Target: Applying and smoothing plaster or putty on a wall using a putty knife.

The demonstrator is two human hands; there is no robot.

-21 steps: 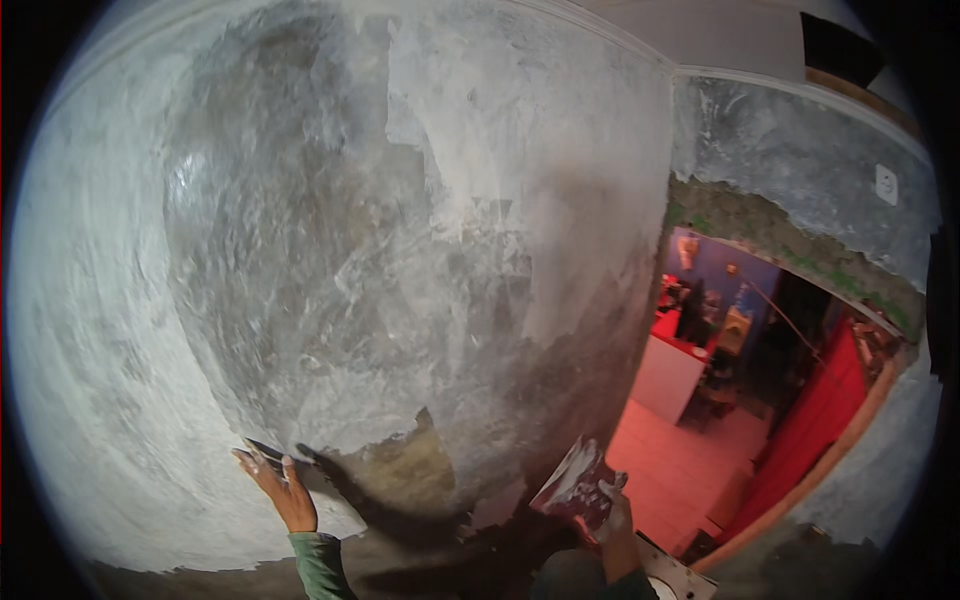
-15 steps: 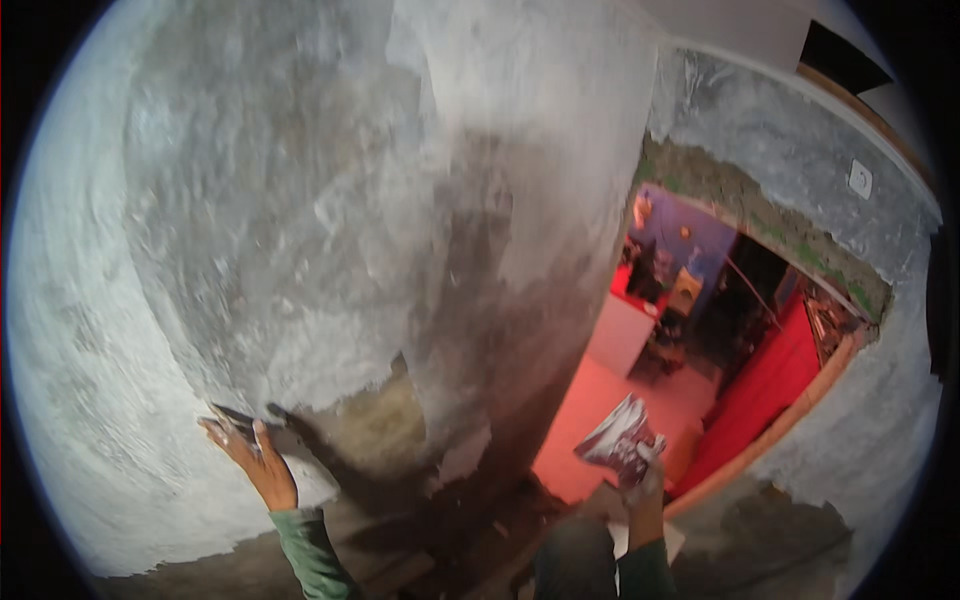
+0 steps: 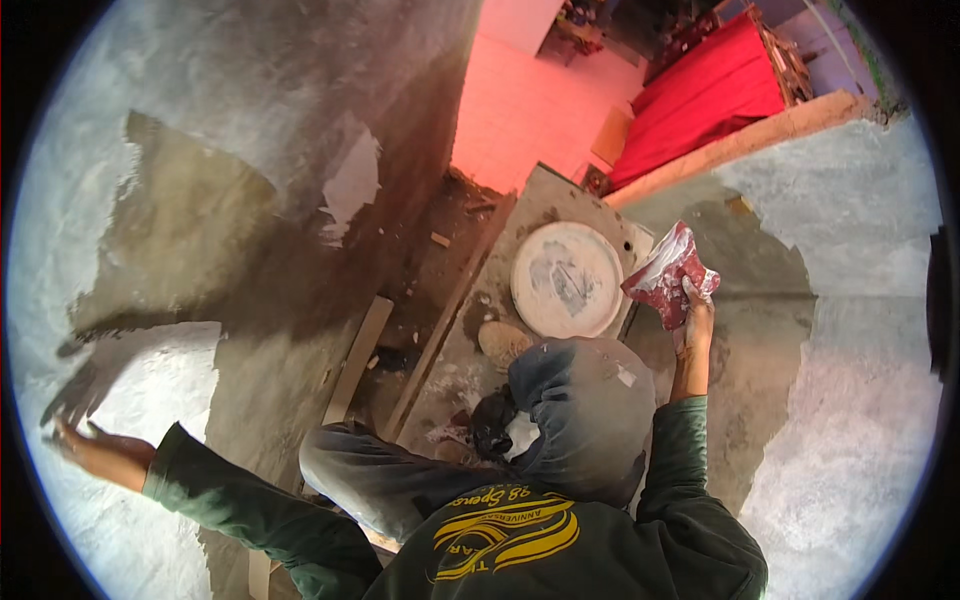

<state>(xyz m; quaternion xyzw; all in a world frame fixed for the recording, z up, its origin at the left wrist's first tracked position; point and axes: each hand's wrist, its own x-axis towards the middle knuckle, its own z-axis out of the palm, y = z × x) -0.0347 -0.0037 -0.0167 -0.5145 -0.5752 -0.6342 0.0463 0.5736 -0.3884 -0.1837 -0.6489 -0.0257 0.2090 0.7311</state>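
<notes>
My right hand (image 3: pixel 697 305) is closed on a dark red, irregular flat piece (image 3: pixel 672 282) smeared with white paste, with the thumb over its upper face. It is held out above the floor, to the right of my knee. At the far left, my left hand (image 3: pixel 105 455) is up against the plastered wall (image 3: pixel 240 55), beside its own dark shadow. Its fingers are blurred, so whether they hold anything does not show. A round, pale basin or lid with grey-white residue (image 3: pixel 567 278) lies ahead of my knees.
Near my knees lie a dark plastic bag (image 3: pixel 492 420) and a rough, lumpy piece (image 3: pixel 503 343). Wooden strips (image 3: pixel 360 355) and debris run along the wall's foot. Beyond the doorway are a pink-lit floor (image 3: pixel 530 110) and a red cloth (image 3: pixel 700 100). A bare grey wall patch (image 3: pixel 735 360) is at right.
The view has tipped downward, bringing my legs and the round pale basin into sight. My left hand is farther left along the wall; my right still holds the red piece.
</notes>
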